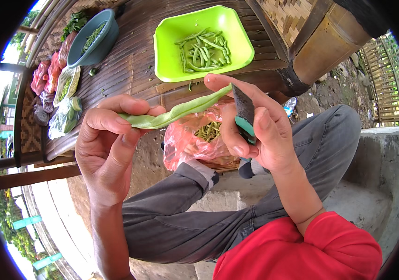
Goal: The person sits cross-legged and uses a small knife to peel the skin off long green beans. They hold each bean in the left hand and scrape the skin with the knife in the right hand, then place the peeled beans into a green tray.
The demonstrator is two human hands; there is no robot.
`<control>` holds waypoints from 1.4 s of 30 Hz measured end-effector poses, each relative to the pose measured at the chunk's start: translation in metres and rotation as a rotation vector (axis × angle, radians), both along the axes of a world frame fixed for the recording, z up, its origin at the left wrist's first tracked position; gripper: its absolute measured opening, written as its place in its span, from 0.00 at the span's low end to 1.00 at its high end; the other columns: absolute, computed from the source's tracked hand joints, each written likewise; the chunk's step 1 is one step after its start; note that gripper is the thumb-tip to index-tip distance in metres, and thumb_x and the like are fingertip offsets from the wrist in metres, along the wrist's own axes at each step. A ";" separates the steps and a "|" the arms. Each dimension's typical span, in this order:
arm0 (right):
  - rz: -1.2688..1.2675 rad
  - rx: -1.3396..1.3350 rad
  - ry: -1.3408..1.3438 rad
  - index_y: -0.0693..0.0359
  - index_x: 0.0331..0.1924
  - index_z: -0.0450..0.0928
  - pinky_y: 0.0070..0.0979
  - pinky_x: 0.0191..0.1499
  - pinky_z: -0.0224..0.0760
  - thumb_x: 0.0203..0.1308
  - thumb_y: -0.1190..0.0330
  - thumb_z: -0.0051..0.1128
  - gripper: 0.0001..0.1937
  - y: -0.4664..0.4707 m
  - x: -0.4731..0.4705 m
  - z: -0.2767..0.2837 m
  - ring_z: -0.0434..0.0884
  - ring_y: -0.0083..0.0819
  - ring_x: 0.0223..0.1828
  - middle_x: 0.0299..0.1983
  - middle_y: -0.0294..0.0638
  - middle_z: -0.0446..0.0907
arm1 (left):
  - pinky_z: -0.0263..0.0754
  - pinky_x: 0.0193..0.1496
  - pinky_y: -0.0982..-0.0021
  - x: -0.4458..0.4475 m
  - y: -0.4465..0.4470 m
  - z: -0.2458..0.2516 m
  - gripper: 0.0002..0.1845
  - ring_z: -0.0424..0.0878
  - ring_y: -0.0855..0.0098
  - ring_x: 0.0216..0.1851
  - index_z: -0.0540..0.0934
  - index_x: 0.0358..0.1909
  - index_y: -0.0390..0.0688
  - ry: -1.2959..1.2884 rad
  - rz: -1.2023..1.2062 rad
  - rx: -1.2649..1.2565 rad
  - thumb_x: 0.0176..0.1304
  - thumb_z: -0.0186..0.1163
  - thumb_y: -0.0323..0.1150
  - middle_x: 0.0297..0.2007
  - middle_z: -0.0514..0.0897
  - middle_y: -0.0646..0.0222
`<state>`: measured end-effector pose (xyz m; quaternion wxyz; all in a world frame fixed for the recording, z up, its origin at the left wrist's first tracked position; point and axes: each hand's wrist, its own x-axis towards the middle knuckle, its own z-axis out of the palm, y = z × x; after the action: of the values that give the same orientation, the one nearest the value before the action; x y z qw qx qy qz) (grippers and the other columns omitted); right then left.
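A long green bean pod [182,111] stretches between my hands. My left hand [110,150] pinches its left end between thumb and fingers. My right hand [260,122] is closed around a small knife with a dark blade [244,105] and a green handle edge; the blade lies against the pod's right tip, near my index finger. Behind the hands, a bright green plastic basin [204,75] on the bamboo platform holds many green bean pieces [204,52]. Below the pod, a pinkish-red plastic bag [182,148] stands open with more beans [208,132] inside.
On the bamboo platform [133,56] at the left are a blue-grey basin [110,38] of cut greens, a pale woven-look basket [75,78], red plastic bags [54,71] and a clear bag of green vegetables [67,117]. A thick bamboo post [328,45] rises at the right, near a concrete ledge [374,154].
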<state>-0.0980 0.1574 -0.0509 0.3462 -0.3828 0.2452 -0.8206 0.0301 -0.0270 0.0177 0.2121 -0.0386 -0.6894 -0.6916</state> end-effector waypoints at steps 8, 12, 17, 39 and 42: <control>-0.088 0.084 -0.029 0.66 0.63 0.64 0.13 0.22 0.55 0.72 0.65 0.45 0.21 0.000 0.001 0.001 0.62 0.12 0.18 0.20 0.33 0.70 | 0.74 0.55 0.62 -0.002 0.001 0.005 0.08 0.80 0.62 0.49 0.75 0.40 0.38 -0.037 0.053 -0.278 0.61 0.55 0.17 0.48 0.76 0.55; -0.147 0.207 0.047 0.67 0.60 0.66 0.11 0.19 0.50 0.69 0.55 0.48 0.26 0.002 0.006 0.006 0.61 0.10 0.17 0.20 0.33 0.71 | 0.68 0.59 0.57 0.001 0.007 0.013 0.14 0.81 0.69 0.46 0.78 0.45 0.40 -0.245 0.164 -0.568 0.56 0.62 0.19 0.46 0.80 0.60; -0.132 0.196 0.104 0.67 0.59 0.68 0.13 0.29 0.62 0.69 0.69 0.48 0.18 -0.002 0.014 0.006 0.69 0.13 0.24 0.24 0.32 0.74 | 0.57 0.66 0.49 -0.002 0.015 0.016 0.15 0.82 0.70 0.44 0.81 0.41 0.41 -0.263 0.157 -0.937 0.50 0.70 0.28 0.40 0.84 0.68; -0.176 0.218 0.139 0.68 0.60 0.67 0.09 0.22 0.56 0.68 0.59 0.53 0.24 -0.007 0.022 0.007 0.71 0.14 0.24 0.37 0.38 0.79 | 0.67 0.56 0.56 -0.006 0.034 0.018 0.17 0.79 0.66 0.39 0.78 0.36 0.43 0.096 0.459 -1.405 0.41 0.67 0.18 0.35 0.82 0.69; -0.168 0.239 0.139 0.68 0.60 0.68 0.09 0.21 0.54 0.68 0.59 0.52 0.24 -0.006 0.022 0.008 0.70 0.13 0.23 0.32 0.36 0.78 | 0.69 0.49 0.61 -0.005 0.035 0.019 0.18 0.78 0.66 0.38 0.78 0.35 0.43 0.093 0.471 -1.423 0.40 0.69 0.18 0.35 0.82 0.69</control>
<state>-0.0757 0.1509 -0.0432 0.3018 -0.3731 0.3955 -0.7832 0.0247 0.0084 0.0369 0.3073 -0.0469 -0.9504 -0.0127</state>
